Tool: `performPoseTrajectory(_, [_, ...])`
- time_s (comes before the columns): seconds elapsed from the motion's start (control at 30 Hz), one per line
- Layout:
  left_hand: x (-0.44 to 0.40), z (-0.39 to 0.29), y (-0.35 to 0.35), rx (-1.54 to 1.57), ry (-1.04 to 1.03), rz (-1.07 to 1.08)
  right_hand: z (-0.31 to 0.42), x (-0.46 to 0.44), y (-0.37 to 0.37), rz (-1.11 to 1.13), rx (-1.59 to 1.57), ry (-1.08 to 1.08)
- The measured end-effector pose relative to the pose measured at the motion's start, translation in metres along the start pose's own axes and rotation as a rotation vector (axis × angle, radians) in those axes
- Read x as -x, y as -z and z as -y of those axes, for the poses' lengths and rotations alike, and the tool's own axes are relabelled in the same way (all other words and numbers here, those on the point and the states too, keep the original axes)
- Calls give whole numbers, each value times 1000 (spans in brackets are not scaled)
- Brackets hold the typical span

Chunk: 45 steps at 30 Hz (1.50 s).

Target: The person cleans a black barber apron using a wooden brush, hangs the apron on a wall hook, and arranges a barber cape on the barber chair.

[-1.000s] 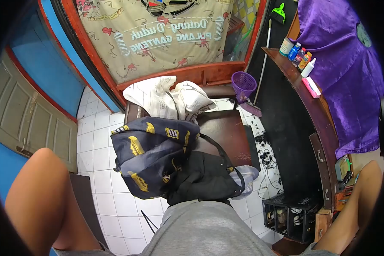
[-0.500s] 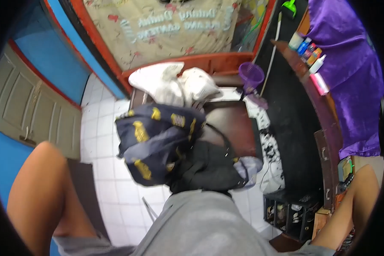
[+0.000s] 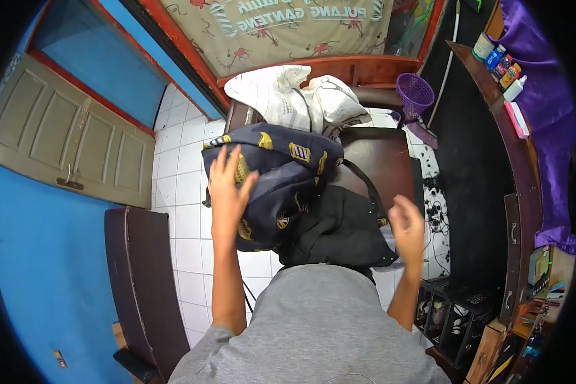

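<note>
Cloth (image 3: 272,182) beneath left hand (image 3: 228,189); yellow-patterned

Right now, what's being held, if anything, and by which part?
Nothing is visibly held: the left hand spreads over the navy barber cape; the right hand looks empty.

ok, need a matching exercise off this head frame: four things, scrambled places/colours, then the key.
Things
1. dark cloth
2. basket
3. bottles
4. white cloth

Places/colours
A. in a row on the shelf
B. bunched up just beyond the dark cloth
C. purple
D. nearest the left hand

Pairs: 1-D, 2-C, 3-A, 4-B
</note>
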<state>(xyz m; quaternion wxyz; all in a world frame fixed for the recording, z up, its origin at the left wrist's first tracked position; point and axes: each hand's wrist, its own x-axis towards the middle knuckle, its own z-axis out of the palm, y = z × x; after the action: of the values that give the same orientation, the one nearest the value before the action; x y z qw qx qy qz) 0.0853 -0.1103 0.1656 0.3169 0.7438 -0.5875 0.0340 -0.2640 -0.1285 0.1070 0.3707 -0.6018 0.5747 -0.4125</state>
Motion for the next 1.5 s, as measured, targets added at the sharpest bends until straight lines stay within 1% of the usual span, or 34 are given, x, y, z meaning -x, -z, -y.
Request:
performPoseTrajectory(0.03, [10,12,-13,-129,31,63,-39,11,-16,25,-19,-43])
performPoseTrajectory(0.1, [13,9,-15,-18,10,-64,-56,30,-30,175,-93,-151])
performPoseTrajectory(0.17, [12,6,-16,68,47,-99,-56,38,-27,417,40,-109])
performPoseTrajectory(0.2, [11,5,-20,37,53,-162,-67,40,-25,522,111,-37])
performPoseTrajectory(0.23, [11,4,-22,37,46,-159,-79,40,-24,624,182,38])
performPoseTrajectory(0.27, [11,4,-23,-25,39,-157,-81,39,-23,628,236,140])
performPoseTrajectory(0.3, [11,2,-23,-89,32,-155,-82,34,-21,619,229,139])
performPoseTrajectory(0.37, [4,-8,-23,-96,39,-103,-79,22,-22,650,168,31])
performPoseTrajectory(0.4, [-5,-21,-22,-50,37,-132,-78,19,-25,573,150,0])
performPoseTrajectory(0.43, [-16,-30,-23,-4,33,-160,-84,20,-33,564,136,-2])
performPoseTrajectory(0.5, [-48,-37,-33,-20,-50,-158,-110,27,-59,231,114,-16])
performPoseTrajectory(0.53, [-68,-38,-45,-13,-86,-182,-128,33,-72,169,228,95])
performPoseTrajectory(0.57, [-86,-37,-56,150,56,-43,-128,38,-77,112,481,229])
performPoseTrajectory(0.6, [-107,-27,-70,151,119,51,-126,41,-82,93,532,261])
performPoseTrajectory(0.63, [-123,-25,-83,653,399,276,-124,42,-83,74,585,292])
performPoseTrajectory(0.7, [-145,-15,-110,562,580,332,-125,41,-82,39,518,266])
performPoseTrajectory(0.73, [-150,-6,-123,571,564,334,-126,40,-80,12,461,242])
performPoseTrajectory(0.8, [-162,19,-149,315,405,180,-127,41,-80,4,473,251])
performPoseTrajectory(0.83, [-172,43,-167,334,393,176,-124,42,-80,20,478,257])
performPoseTrajectory(0.9, [-193,81,-197,-43,215,185,-120,42,-74,20,467,235])
performPoseTrajectory(0.93, [-195,77,-200,75,291,223,-122,42,-74,10,278,222])
performPoseTrajectory(0.97, [-186,41,-179,-53,173,203,-122,44,-73,-8,89,204])
performPoseTrajectory(1.0, [-177,16,-175,-9,4,78,-110,48,-65,-91,12,194])
performPoseTrajectory(1.03, [-168,-10,-172,44,-164,-53,-103,55,-61,-208,-74,113])
performPoseTrajectory(1.07, [-149,-48,-156,246,-250,-74,-92,63,-54,-276,-133,49])
performPoseTrajectory(1.1, [-119,-95,-126,480,-260,-4,-82,71,-47,-338,-191,-12])
performPoseTrajectory(1.13, [-90,-124,-108,627,-316,27,-76,81,-44,-417,-228,-39])
performPoseTrajectory(1.2, [-52,-147,-108,677,-698,-128,-71,106,-40,-506,-247,-92])
performPoseTrajectory(1.23, [-37,-151,-110,735,-730,-78,-62,123,-39,-530,-175,-145])
performPoseTrajectory(1.3, [-34,-139,-132,638,-697,-5,-53,161,-48,-616,-164,-184])
performPoseTrajectory(1.33, [-42,-125,-151,619,-617,66,-40,183,-54,-669,-152,-212])
performPoseTrajectory(1.37, [-56,-105,-176,599,-549,140,-38,207,-62,-702,-146,-243])
performPoseTrajectory(1.43, [-82,-54,-245,353,-505,255,-39,268,-78,-739,-124,-356])
performPoseTrajectory(1.5, [-57,-59,-236,173,-295,675,-42,334,-103,-853,-107,-450])
